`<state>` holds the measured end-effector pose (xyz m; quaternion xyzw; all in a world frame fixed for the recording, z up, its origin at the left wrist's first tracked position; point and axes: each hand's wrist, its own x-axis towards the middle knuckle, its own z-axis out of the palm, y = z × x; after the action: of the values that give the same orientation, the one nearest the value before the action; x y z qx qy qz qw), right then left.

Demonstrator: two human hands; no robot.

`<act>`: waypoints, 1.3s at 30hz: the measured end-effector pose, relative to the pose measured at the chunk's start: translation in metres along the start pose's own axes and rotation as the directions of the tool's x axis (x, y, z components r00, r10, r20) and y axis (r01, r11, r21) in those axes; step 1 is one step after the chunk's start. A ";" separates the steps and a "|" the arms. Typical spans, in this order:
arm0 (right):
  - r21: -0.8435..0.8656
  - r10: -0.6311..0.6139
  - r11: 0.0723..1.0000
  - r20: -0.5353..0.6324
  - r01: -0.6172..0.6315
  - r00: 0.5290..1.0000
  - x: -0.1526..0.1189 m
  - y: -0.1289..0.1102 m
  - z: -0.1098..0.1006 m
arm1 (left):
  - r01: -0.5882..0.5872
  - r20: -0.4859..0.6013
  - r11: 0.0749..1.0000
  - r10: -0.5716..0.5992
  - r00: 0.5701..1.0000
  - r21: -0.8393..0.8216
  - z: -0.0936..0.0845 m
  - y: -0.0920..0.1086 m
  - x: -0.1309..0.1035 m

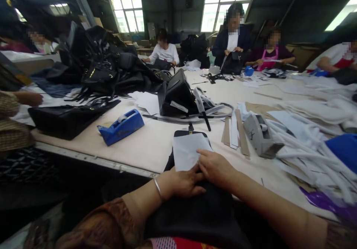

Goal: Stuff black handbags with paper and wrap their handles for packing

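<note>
Both my hands rest on a black bag piece (pixel 195 211) at the near edge of the table. My left hand (pixel 181 184) lies flat on the black material, a silver bangle on its wrist. My right hand (pixel 216 167) presses a sheet of white paper (pixel 186 150) against the black flap (pixel 191 133) that lies on the table. Neither hand is closed around anything.
A blue tape dispenser (pixel 121 126) sits to the left, a grey tape dispenser (pixel 260 135) to the right beside card strips (pixel 235 131). A black handbag (pixel 175 94) stands ahead, more bags (pixel 106 66) piled at left. White paper rolls (pixel 306 148) lie at right. Several people work around the table (pixel 134 144).
</note>
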<state>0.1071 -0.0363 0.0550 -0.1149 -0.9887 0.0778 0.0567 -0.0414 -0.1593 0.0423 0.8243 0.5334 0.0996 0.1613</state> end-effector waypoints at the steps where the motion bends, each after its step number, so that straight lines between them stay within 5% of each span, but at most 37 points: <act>1: -0.058 0.031 0.998 0.020 -0.030 0.999 -0.001 -0.007 0.000 | 0.006 0.014 1.000 -0.005 1.000 -0.015 0.000 -0.001 -0.002; 8: -0.251 0.264 0.937 0.054 -0.243 0.963 0.011 -0.057 -0.003 | -0.026 -0.053 0.997 0.022 0.998 -0.077 0.005 -0.010 -0.007; 13: -0.096 -0.088 0.990 0.139 0.102 0.986 0.020 -0.033 -0.007 | -0.059 -0.091 0.995 0.051 0.995 -0.082 0.006 -0.013 -0.009; 16: -0.055 -0.167 0.983 0.163 0.178 0.972 0.017 -0.014 -0.012 | -0.059 -0.089 0.997 0.054 0.995 -0.058 0.003 -0.012 -0.012; 21: 0.006 -0.028 1.000 0.195 0.027 0.980 0.013 -0.016 -0.026 | 0.064 0.008 0.988 -0.063 0.998 -0.139 0.004 -0.011 -0.015; 26: 0.044 0.131 0.989 0.180 -0.141 0.975 0.035 -0.015 -0.037 | -0.011 -0.039 0.996 0.007 0.999 -0.084 0.007 -0.011 -0.013; 32: 0.208 0.036 0.977 0.089 -0.054 0.995 0.058 0.007 -0.003 | -0.003 -0.068 1.000 0.002 0.998 -0.003 0.003 -0.006 -0.011; 39: 0.342 -0.045 0.938 -0.026 0.051 0.999 0.041 0.016 0.019 | -0.039 -0.105 0.999 0.040 0.994 0.017 -0.002 -0.001 -0.010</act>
<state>0.0682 -0.0141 0.0376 -0.0797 -0.9621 0.2461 0.0863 -0.0475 -0.1679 0.0437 0.8295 0.5255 0.1423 0.1249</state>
